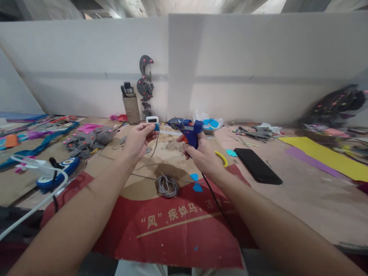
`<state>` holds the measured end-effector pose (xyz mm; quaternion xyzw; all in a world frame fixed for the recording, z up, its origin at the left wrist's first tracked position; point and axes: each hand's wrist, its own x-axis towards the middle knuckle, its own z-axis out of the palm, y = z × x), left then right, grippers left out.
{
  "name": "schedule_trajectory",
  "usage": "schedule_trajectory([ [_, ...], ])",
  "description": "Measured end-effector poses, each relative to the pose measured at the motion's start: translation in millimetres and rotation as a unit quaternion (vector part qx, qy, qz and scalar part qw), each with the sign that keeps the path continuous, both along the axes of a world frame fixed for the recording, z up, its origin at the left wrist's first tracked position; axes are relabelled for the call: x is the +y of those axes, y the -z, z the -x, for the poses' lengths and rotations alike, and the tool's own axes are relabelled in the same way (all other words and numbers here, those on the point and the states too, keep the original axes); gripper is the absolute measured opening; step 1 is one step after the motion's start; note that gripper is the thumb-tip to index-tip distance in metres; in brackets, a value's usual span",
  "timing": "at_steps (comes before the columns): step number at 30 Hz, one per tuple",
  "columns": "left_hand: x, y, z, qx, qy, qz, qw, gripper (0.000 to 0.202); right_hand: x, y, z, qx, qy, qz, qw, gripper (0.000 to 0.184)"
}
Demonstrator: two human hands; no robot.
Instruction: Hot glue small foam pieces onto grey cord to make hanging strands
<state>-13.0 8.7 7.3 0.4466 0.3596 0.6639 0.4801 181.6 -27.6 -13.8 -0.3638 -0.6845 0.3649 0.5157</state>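
The left hand (141, 138) pinches a blue piece (156, 127) at its fingertips (151, 128); the right hand (201, 152) wraps round a glue gun (191, 132), its nozzle (170, 122) right of the piece.

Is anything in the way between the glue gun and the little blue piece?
No, nothing visible: just a gap between the glue gun in the right hand and the blue piece in the left hand. The gray cord hangs lower down.
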Motion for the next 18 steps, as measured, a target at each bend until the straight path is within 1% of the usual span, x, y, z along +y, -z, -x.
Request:
schedule_trajectory([
  [2,-0.3,0.2,-0.9,0.004,-0.003,-0.002,1.000,0.019,-1.0,0.3,-0.2,-0.010,-0.004,-0.011,1.000,0.029],
  [5,0.0,1.1,-1.6,0.010,0.000,-0.005,1.000,0.020,-0.7,1.7,-0.8,-0.045,0.007,-0.037,0.998,0.025],
  [8,0.3,2.1,-1.8,0.013,0.006,-0.005,1.000,0.021,0.1,2.8,-1.3,-0.072,0.023,-0.059,0.995,0.028],
  [12,-0.1,2.4,-2.3,0.011,0.002,-0.006,1.000,0.022,0.9,4.1,-1.5,-0.081,0.033,-0.070,0.994,0.029],
  [18,0.2,2.7,-2.5,0.023,-0.002,-0.013,1.000,0.023,-0.3,4.9,-0.5,-0.088,0.032,-0.063,0.994,0.029],
])
